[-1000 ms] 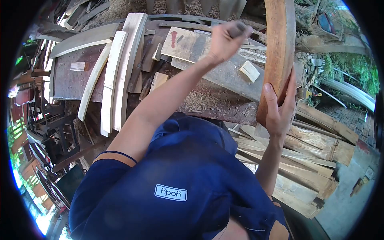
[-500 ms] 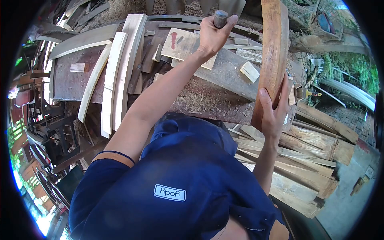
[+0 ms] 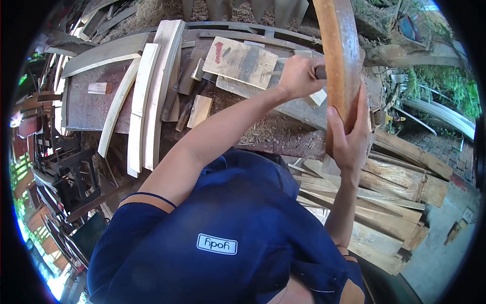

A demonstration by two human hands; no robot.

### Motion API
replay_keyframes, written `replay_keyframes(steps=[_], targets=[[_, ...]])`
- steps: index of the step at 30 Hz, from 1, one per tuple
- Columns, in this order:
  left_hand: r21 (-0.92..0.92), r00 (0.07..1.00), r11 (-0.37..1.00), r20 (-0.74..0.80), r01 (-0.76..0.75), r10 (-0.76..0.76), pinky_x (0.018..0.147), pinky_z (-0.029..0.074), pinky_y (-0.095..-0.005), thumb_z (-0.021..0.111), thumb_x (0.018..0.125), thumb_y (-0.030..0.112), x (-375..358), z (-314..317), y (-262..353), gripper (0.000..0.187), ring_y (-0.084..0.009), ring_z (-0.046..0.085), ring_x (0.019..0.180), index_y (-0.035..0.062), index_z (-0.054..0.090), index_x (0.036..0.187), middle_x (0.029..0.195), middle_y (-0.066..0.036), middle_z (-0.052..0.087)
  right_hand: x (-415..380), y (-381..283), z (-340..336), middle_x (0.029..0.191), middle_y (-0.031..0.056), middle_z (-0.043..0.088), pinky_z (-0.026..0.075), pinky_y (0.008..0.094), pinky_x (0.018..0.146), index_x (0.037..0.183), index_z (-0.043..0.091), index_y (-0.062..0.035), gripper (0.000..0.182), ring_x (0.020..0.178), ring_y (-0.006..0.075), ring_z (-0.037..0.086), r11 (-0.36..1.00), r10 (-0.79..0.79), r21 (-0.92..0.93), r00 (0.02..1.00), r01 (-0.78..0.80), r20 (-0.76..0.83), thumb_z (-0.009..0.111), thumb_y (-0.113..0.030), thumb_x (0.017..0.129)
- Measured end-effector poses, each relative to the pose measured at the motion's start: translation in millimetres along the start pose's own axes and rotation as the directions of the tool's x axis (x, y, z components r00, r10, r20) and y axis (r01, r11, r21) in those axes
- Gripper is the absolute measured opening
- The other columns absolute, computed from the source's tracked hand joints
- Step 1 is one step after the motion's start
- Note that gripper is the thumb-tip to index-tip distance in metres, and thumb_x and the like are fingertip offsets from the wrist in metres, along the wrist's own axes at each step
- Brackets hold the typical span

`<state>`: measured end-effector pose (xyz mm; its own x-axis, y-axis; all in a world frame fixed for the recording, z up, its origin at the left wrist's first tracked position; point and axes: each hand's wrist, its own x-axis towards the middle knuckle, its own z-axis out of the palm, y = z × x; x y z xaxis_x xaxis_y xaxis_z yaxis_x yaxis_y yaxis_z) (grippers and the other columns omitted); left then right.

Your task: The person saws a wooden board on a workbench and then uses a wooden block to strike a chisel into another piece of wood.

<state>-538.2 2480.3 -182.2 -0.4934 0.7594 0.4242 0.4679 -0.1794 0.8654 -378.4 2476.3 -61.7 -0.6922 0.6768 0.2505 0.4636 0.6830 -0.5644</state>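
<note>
My left hand (image 3: pixel 302 76) is closed around a short dark round-ended tool (image 3: pixel 320 72), whose tip meets or lies just behind the left edge of a curved wooden piece. Most of this tool is hidden in my fist, so its kind cannot be told. The curved wooden piece (image 3: pixel 341 55), long and reddish brown, stands roughly upright and runs out of the top of the view. Near its lower end my right hand (image 3: pixel 350 142) grips it, thumb on the left side and fingers along the right.
On the workbench (image 3: pixel 76 106) lie a flat board with a red mark (image 3: pixel 238 61), a small wood block (image 3: pixel 200 111) and wood shavings. Pale curved strips (image 3: pixel 143 106) lie across its left side. Stacked planks (image 3: pixel 390 218) are at lower right, with a yellow-handled brush (image 3: pixel 392 118) above them.
My left hand has moved right and down with the dark tool, up to the wooden piece. The wooden piece has tilted, its top shifting left. My right hand keeps its grip.
</note>
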Motion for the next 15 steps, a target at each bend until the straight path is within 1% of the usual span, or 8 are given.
replay_keyframes(steps=[4,6,7,8,9,12,14,15], targets=[[0.06,0.997,0.995,-0.027,-0.076,0.078,0.055,0.047,-0.0399,0.074,0.07,0.017,-1.6,6.6,-3.9,0.016,-0.0373,0.061,0.064,0.0084,0.065,0.08,0.067,-0.016,0.06,0.1,3.1,-7.7,0.134,0.0247,0.05,0.045,0.0404,0.097,0.146,0.032,0.0045,0.068,0.11,0.0298,0.059,0.997,-0.013,0.069,0.992,0.021,-0.123,0.062,-0.021,0.089],[0.025,0.997,0.997,-0.029,-0.075,0.076,0.055,0.046,-0.0412,0.075,0.069,0.018,-4.6,7.2,-8.4,0.018,-0.0381,0.06,0.067,0.0099,0.067,0.083,0.067,-0.016,0.059,-0.1,-7.0,-7.6,0.135,0.0257,0.05,0.045,0.0415,0.098,0.145,0.032,0.0046,0.068,0.117,0.0321,0.056,0.945,0.073,0.326,0.953,0.028,-0.294,0.061,-0.02,0.089],[0.009,0.994,0.996,-0.067,-0.086,0.086,0.055,0.046,-0.0399,0.074,0.07,0.017,-3.9,5.9,-7.9,0.018,-0.037,0.06,0.064,0.0094,0.068,0.084,0.066,-0.016,0.058,0.4,-14.3,-4.5,0.136,0.0245,0.049,0.045,0.0427,0.098,0.146,0.032,0.003,0.067,0.12,0.0324,0.055,0.925,0.101,0.381,0.971,-0.012,-0.215,0.061,-0.019,0.09],[-0.008,0.989,0.995,-0.106,-0.101,0.099,0.054,0.046,-0.0386,0.074,0.07,0.016,-1.6,4.8,-7.2,0.018,-0.0359,0.059,0.061,0.0089,0.068,0.085,0.065,-0.016,0.057,3.4,-8.2,-1.2,0.135,0.024,0.051,0.046,0.0428,0.096,0.147,0.032,0.0008,0.069,0.118,0.0323,0.056,0.988,-0.027,0.15,0.996,0.041,-0.09,0.062,-0.02,0.089],[-0.009,0.989,0.994,-0.102,-0.109,0.108,0.054,0.046,-0.0386,0.074,0.07,0.016,-1.9,3.4,-5.8,0.018,-0.0359,0.059,0.061,0.0089,0.068,0.085,0.065,-0.016,0.057,2.8,-8.6,-1.9,0.135,0.0244,0.052,0.046,0.0424,0.098,0.148,0.031,0.0,0.071,0.119,0.0329,0.056,0.995,0.012,0.097,1.0,-0.01,-0.02,0.063,-0.021,0.089],[-0.055,0.999,0.998,-0.036,0.012,-0.014,0.053,0.046,-0.0385,0.076,0.072,0.022,0.8,-9.5,1.5,0.018,-0.0296,0.061,0.056,0.0081,0.065,0.077,0.062,-0.01,0.062,2.5,-2.4,0.7,0.135,0.0257,0.052,0.043,0.0419,0.1,0.149,0.03,-0.0007,0.074,0.121,0.0343,0.055,0.997,0.035,0.061,0.999,-0.037,0.029,0.065,-0.024,0.088],[-0.403,0.966,0.896,-0.094,0.186,-0.242,0.049,0.041,-0.0295,0.075,0.082,0.025,11.2,-17.3,-4.5,0.03,-0.0116,0.052,0.05,0.0017,0.06,0.071,0.056,-0.003,0.056,1.8,3.2,6.1,0.135,0.0266,0.052,0.042,0.0417,0.102,0.15,0.03,-0.0006,0.076,0.123,0.0351,0.054,0.996,0.018,0.083,1.0,-0.019,0.013,0.066,-0.026,0.088],[-0.46,0.962,0.888,-0.236,0.014,-0.137,0.048,0.035,-0.025,0.072,0.088,0.024,19.1,-22.3,-19.7,0.039,-0.0041,0.041,0.053,0.0008,0.055,0.063,0.054,0.002,0.05,0.7,5.3,9.1,0.136,0.0265,0.052,0.041,0.0418,0.103,0.149,0.03,-0.0005,0.076,0.124,0.0351,0.054,0.993,0.032,0.113,0.999,-0.031,-0.009,0.065,-0.028,0.088]])
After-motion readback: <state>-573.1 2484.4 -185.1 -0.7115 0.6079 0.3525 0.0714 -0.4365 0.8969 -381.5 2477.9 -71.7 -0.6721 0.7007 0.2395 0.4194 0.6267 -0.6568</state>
